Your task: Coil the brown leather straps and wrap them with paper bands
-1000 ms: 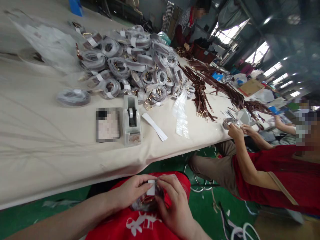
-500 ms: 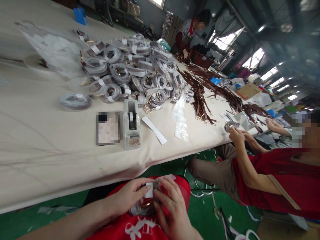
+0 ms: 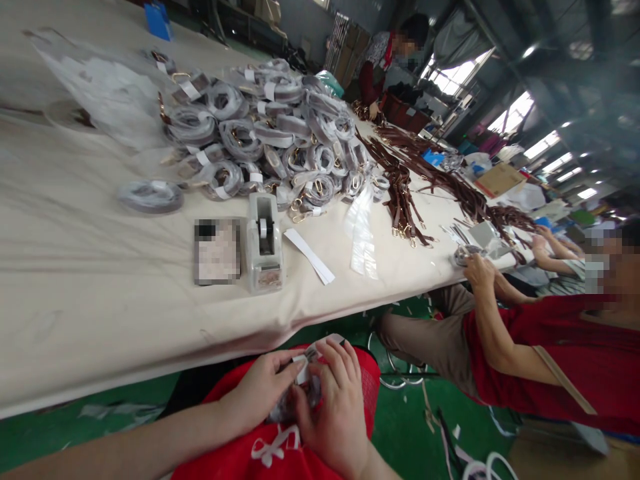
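Note:
A coiled strap in clear plastic point(image 3: 281, 408) with a white paper band point(image 3: 301, 371) lies over my lap, on the red cloth. My left hand point(image 3: 260, 387) pinches it at the band from the left. Curled over its right side, my right hand point(image 3: 336, 407) covers part of the coil, and its fingers press on the plastic. Beyond my hands on the table point(image 3: 125, 320) stand a tape dispenser point(image 3: 265, 247), white paper strips point(image 3: 309, 255) and clear plastic sleeves point(image 3: 363, 240).
Many wrapped coils point(image 3: 243, 139) are heaped on the table beside a loose plastic bag point(image 3: 107, 90). Brown straps point(image 3: 400, 193) run off to the right. A person in red point(image 3: 520, 347) sits at my right, and another stands behind the table.
My right hand has shifted slightly left over the coil, with its thumb further in. The plastic's far end stands up more between my hands. The view has tilted a little.

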The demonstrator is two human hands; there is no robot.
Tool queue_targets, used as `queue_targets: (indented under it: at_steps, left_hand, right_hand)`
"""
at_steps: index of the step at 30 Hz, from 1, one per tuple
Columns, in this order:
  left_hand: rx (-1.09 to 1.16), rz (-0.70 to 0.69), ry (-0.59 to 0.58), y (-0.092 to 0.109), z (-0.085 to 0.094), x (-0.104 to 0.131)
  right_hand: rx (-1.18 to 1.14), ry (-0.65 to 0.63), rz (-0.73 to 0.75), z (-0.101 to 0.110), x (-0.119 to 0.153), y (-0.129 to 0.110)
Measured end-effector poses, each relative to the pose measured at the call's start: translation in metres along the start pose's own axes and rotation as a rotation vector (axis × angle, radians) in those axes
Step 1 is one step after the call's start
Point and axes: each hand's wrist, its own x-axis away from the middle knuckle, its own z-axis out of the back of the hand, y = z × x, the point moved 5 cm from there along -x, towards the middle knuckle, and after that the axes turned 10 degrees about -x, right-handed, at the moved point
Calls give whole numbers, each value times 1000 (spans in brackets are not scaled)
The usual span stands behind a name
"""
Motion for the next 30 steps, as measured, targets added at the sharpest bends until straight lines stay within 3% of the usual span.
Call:
queue_targets:
  at_steps: [6,15,21,26,30]
  left_hand:
    - [-12,37,12,-9,2,-2]
    - [-93,21,1,-8,4,-1]
    - [-89,-14,5,0,10,3]
    - [-170,-1,45,-8,17,0]
    - [-211,-14,31,-24,21,-8]
  right_hand:
    - [-16,5,-20,-4,0,1]
    - [-68,66,-2,-9,1,2]
    - [-92,-76,60,-5,-6,1]
    - [-127,21,92,23,-66,11]
    - [-322,21,75,14,-136,17]
